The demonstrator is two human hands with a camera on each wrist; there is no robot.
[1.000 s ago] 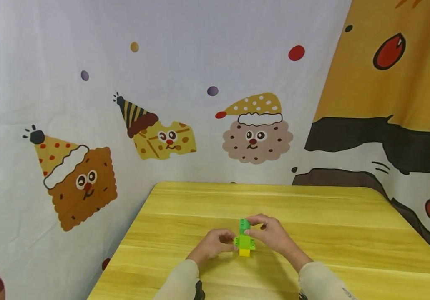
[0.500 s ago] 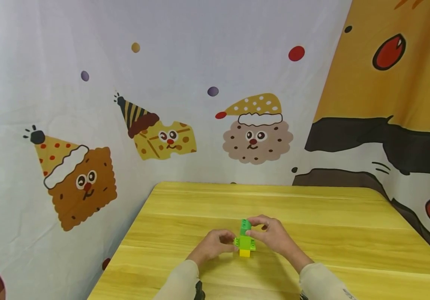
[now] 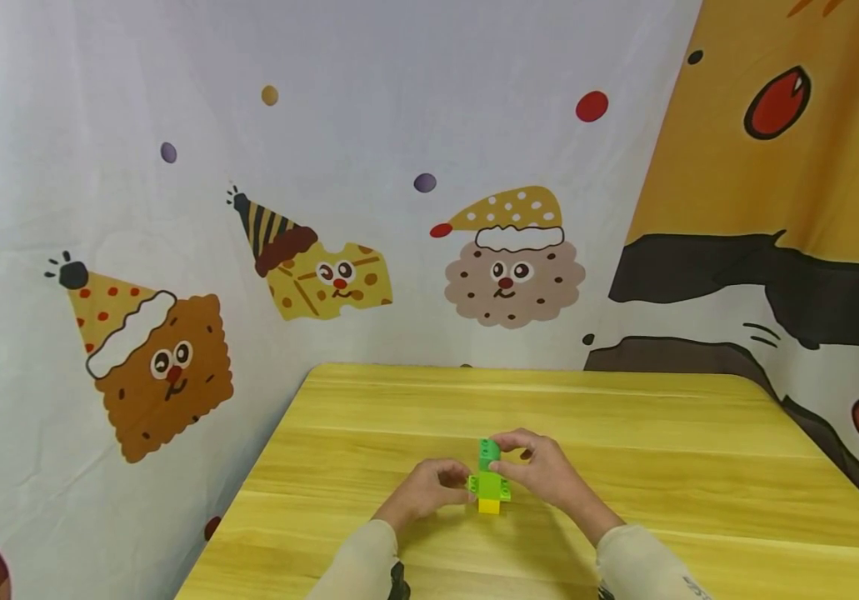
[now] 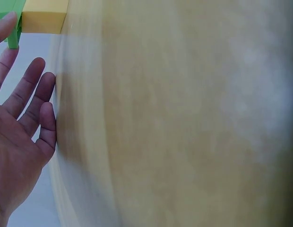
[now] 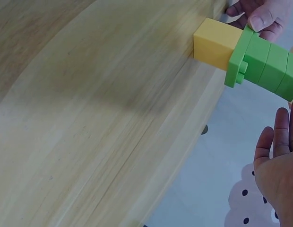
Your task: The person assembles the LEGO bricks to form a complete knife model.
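A person's left hand [image 3: 429,492] rests on a yellow wooden desk [image 3: 624,417] just left of a small brick tower [image 3: 489,483], its fingers [image 3: 453,473] curled toward the tower's wide light-green brick [image 3: 489,486] and touching its left end; whether they pinch it the head view does not settle. In the left wrist view the same hand [image 4: 16,142] shows an open palm with straight, loosely spread fingers [image 4: 28,87], a fingertip meeting a green brick edge [image 4: 13,37] beside the yellow base brick [image 4: 45,19].

The tower stands upright near the middle of the desk, toward the person's edge: a yellow brick [image 3: 488,505] at the bottom on the desk surface, the wider light-green brick across it, and a darker green brick [image 3: 488,454] on top. In the right wrist view the stack [image 5: 260,56] appears sideways, with the yellow brick [image 5: 216,43] against the wood and the green bricks [image 5: 274,66] beyond it.

To the right of the tower, the right hand [image 3: 541,471] closes around the upper part, its fingers [image 3: 513,439] pinching the top green brick from above and behind, the thumb [image 3: 507,469] pressed to the tower's right side. Sleeves [image 3: 646,567] in pale beige cover both forearms. Behind the desk hangs a printed cloth backdrop [image 3: 174,208] with cartoon biscuits in party hats.
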